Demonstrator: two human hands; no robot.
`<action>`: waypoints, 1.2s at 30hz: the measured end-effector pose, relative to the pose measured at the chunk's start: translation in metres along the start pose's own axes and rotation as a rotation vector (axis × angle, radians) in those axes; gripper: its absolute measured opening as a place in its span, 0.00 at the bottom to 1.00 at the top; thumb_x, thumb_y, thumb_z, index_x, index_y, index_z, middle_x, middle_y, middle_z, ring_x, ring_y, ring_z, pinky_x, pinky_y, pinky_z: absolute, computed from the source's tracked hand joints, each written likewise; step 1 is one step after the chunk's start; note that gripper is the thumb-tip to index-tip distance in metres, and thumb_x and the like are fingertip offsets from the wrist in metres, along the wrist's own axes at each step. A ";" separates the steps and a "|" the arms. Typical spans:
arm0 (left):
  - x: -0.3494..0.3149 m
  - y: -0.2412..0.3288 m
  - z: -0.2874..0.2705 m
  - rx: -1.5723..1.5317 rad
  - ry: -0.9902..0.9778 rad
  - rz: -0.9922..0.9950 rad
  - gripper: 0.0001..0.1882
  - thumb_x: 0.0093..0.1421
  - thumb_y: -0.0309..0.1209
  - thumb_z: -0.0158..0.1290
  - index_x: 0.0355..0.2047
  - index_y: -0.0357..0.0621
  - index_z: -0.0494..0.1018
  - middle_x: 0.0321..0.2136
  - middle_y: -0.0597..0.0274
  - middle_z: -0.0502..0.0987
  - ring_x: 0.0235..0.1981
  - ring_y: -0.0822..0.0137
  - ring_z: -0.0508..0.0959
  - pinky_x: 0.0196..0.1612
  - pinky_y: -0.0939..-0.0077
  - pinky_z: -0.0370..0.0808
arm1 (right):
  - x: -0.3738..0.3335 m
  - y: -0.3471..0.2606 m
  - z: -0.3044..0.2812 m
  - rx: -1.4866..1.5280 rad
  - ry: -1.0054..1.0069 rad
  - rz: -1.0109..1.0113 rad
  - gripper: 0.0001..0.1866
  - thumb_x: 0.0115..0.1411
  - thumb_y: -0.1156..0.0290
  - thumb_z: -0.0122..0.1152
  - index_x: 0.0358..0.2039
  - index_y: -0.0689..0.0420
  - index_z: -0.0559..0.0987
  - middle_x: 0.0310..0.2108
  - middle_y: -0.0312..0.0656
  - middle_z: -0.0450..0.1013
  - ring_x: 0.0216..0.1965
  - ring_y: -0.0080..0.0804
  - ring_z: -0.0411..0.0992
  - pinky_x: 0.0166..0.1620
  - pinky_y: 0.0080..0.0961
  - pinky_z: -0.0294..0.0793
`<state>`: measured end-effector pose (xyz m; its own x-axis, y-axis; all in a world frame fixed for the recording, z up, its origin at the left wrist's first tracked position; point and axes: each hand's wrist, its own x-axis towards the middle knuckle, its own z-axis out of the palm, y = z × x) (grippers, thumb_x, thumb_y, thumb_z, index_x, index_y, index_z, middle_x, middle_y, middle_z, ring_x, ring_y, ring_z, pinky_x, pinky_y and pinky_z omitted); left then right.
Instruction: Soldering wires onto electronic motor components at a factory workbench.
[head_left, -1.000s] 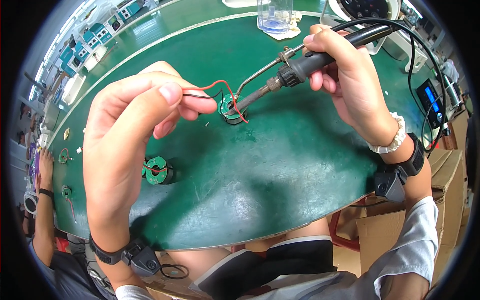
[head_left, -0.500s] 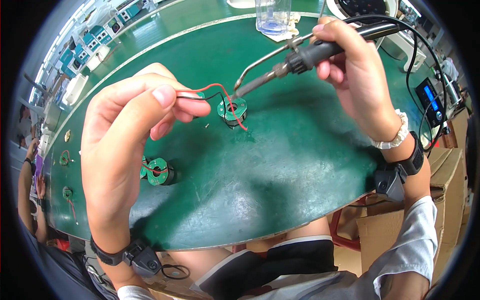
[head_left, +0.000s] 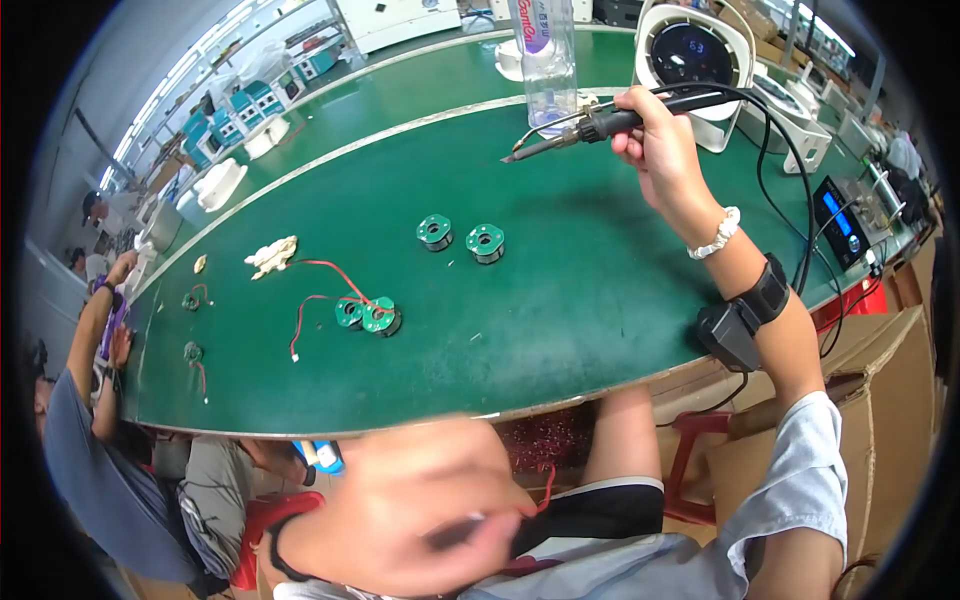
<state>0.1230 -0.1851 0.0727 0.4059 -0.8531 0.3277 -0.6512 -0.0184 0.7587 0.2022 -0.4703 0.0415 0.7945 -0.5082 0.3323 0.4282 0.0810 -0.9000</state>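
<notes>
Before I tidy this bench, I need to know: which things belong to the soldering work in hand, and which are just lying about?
In use:
right hand gripping the soldering iron
green coils with red wires
left hand, blurred, low near the lap

Lying about:
two bare green coils
clear plastic bottle
crumpled rag

Matt green table mat (head_left: 600,300); clear glossy plastic bottle (head_left: 548,60)

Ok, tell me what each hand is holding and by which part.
The right hand holds the soldering iron by its dark handle, tip pointing left above the green table. The left hand is blurred; its grip cannot be told.
</notes>
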 end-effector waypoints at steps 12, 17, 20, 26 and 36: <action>-0.032 -0.013 0.016 0.879 0.151 0.079 0.22 0.38 0.30 0.56 0.37 0.39 0.68 0.31 0.57 0.70 0.27 0.60 0.69 0.30 0.70 0.65 | -0.009 -0.006 0.010 0.054 0.023 0.030 0.09 0.49 0.68 0.50 0.17 0.59 0.70 0.09 0.36 0.65 0.08 0.14 0.57 0.12 0.09 0.53; 0.010 -0.036 -0.060 1.280 0.129 0.100 0.12 0.44 0.23 0.50 0.32 0.40 0.70 0.30 0.59 0.70 0.33 0.58 0.69 0.36 0.65 0.65 | -0.005 -0.007 0.008 0.104 0.025 0.025 0.09 0.49 0.68 0.51 0.18 0.59 0.70 0.09 0.36 0.65 0.08 0.14 0.57 0.12 0.08 0.52; 0.017 -0.064 -0.097 1.230 -0.141 -0.110 0.08 0.46 0.24 0.48 0.30 0.39 0.71 0.29 0.56 0.71 0.32 0.57 0.70 0.35 0.65 0.66 | -0.006 -0.011 0.009 0.094 0.053 0.025 0.09 0.49 0.68 0.51 0.18 0.59 0.70 0.10 0.36 0.65 0.08 0.14 0.58 0.12 0.08 0.52; 0.034 -0.053 -0.107 1.012 -0.338 -0.350 0.06 0.48 0.23 0.46 0.25 0.35 0.72 0.27 0.53 0.71 0.30 0.56 0.71 0.34 0.68 0.68 | 0.001 -0.013 0.007 0.067 0.050 0.040 0.09 0.49 0.67 0.52 0.19 0.60 0.71 0.10 0.36 0.65 0.09 0.14 0.58 0.13 0.08 0.53; 0.053 -0.020 -0.069 1.231 -0.306 -0.134 0.02 0.42 0.26 0.50 0.17 0.41 0.68 0.22 0.57 0.68 0.28 0.59 0.70 0.30 0.68 0.67 | 0.001 -0.025 0.009 0.125 0.157 -0.055 0.09 0.49 0.67 0.51 0.21 0.59 0.72 0.14 0.37 0.66 0.12 0.18 0.62 0.16 0.13 0.57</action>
<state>0.2015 -0.1939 0.1136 0.4570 -0.8892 0.0220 -0.8457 -0.4420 -0.2991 0.1963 -0.4651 0.0673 0.6961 -0.6412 0.3229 0.5268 0.1507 -0.8365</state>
